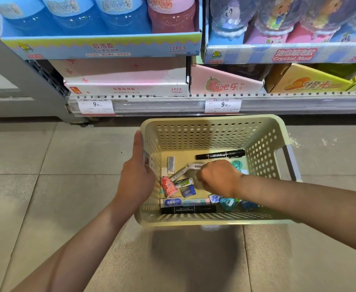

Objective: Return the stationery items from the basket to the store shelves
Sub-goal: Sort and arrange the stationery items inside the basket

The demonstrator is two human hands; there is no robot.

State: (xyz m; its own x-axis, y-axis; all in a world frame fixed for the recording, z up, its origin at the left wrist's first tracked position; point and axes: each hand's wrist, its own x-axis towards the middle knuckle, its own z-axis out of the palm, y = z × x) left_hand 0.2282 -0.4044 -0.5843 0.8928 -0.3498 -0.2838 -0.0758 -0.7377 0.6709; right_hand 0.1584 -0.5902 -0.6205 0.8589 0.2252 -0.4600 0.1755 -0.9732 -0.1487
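Standing on a floor (46, 186) of large beige tiles, facing a store shelf (173, 106) carrying two price tags reading 9.90 and, above them, display boxes of slime jars (101, 45) marked 12PCS and Crystal Mud (288, 54). Resting on the tiles just in front of the shelf: a pale yellow-green perforated basket (215, 131) with a grey handle on its far-right wall. Lying loose on the basket bottom: a black permanent marker (220, 154) beyond the right knuckles, a second black marker (188, 209) along the near wall, a white eraser stick (170, 164), a pink patterned roll (168, 186), a blue-labelled eraser (173, 202), a small blue packet (188, 190), and teal correction-tape pieces (227, 203) partly hidden under the right wrist. Gripping the basket's left wall with the left hand (138, 175): thumb lying straight along the rim, remaining fingers wrapping over the wall and hidden behind it. Reaching into the basket with the right hand (217, 178), fingers curling tightly downward into a fist shape; a white barcoded strip (195, 166) showing just beside the curled fingertips, touching or nearly so. Not possible to tell whether the fingers are clamping an item, since the fingertips are pointing away from the camera.
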